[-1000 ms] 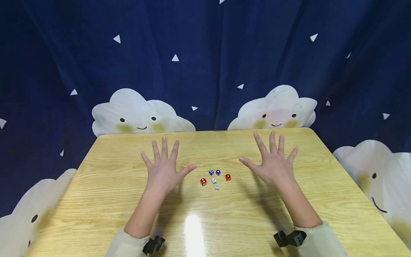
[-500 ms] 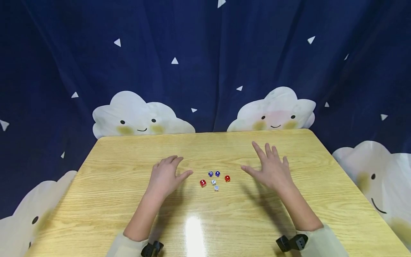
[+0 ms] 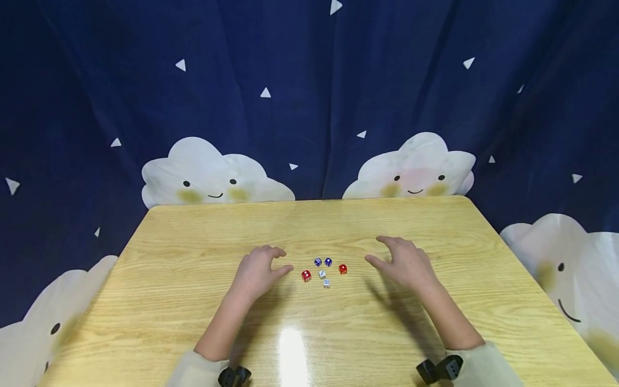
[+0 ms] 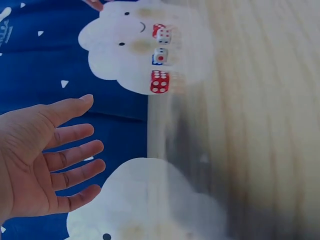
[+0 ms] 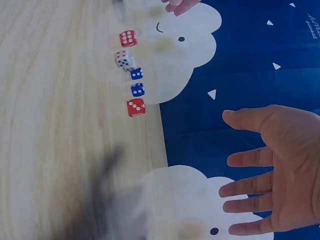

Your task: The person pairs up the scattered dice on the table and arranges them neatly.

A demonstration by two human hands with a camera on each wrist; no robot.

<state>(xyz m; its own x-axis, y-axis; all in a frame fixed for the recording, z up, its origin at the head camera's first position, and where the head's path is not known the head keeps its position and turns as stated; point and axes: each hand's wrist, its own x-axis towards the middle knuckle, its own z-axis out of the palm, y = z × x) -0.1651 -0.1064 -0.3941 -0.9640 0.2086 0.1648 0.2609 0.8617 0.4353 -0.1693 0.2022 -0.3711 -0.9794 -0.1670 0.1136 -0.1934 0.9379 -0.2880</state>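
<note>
Several small dice lie grouped on the wooden table between the two hands. Two blue dice, one of them the right blue die [image 3: 328,262], sit at the back of the group. A red die [image 3: 307,276] is at the left and another red die [image 3: 343,269] at the right. Two white dice are in front, the nearer white die [image 3: 326,284] lowest. My left hand [image 3: 258,273] hovers left of the dice, fingers loosely bent and thumb apart, nearest the left red die. My right hand [image 3: 406,263] hovers on the other side, similarly relaxed. Neither hand touches anything.
The wooden table [image 3: 193,322] reaches back to a dark blue curtain [image 3: 290,64] printed with clouds and triangles. A black device [image 3: 234,376] is strapped at the left wrist, and another black device [image 3: 440,369] at the right.
Both hands have gone from widely spread fingers to loosely bent ones. The fingertips have lowered, and the left hand has shifted slightly right toward the dice. The dice have not moved.
</note>
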